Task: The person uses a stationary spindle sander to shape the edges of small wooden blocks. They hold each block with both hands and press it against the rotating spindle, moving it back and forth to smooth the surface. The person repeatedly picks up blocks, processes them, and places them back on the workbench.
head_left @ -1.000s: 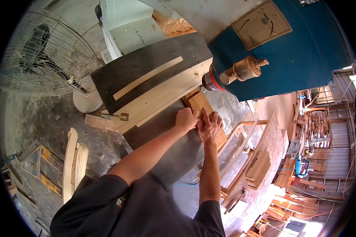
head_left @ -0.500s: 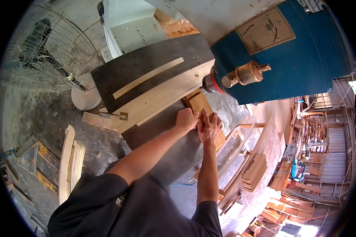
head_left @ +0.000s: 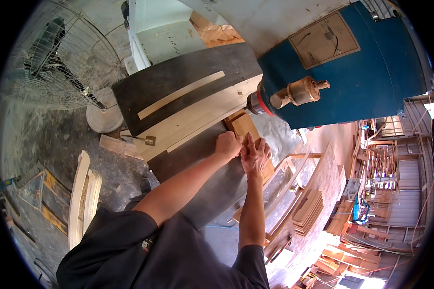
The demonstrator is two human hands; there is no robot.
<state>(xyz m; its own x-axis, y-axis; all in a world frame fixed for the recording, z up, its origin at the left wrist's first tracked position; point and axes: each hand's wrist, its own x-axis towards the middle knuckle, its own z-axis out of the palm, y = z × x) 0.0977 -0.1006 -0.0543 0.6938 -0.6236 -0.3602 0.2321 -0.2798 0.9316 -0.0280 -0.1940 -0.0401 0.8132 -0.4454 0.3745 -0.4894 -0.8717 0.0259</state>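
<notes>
My left hand (head_left: 229,146) is closed on the near end of a brown wooden board (head_left: 244,124) lying on the dark machine table (head_left: 197,192). Just right of it, my right hand (head_left: 253,156) grips the same board, fingers bent over its top and right edge. The board's far end meets a pale wooden fence (head_left: 188,127), close below a cylindrical machine head (head_left: 259,101) with a red ring; any bit under it is too small to make out. A pale strip (head_left: 178,95) rests on the dark surface behind the fence.
A blue machine housing (head_left: 352,72) with a brass-coloured cylinder (head_left: 301,91) stands at upper right. A caged fan (head_left: 62,62) is at upper left, pale curved timbers (head_left: 82,197) at lower left. Stacked boards (head_left: 307,212) lie to the right, with more timber along the far wall.
The view has shifted slightly. Both my hands keep their hold on the board, with no clear movement of the board against the fence.
</notes>
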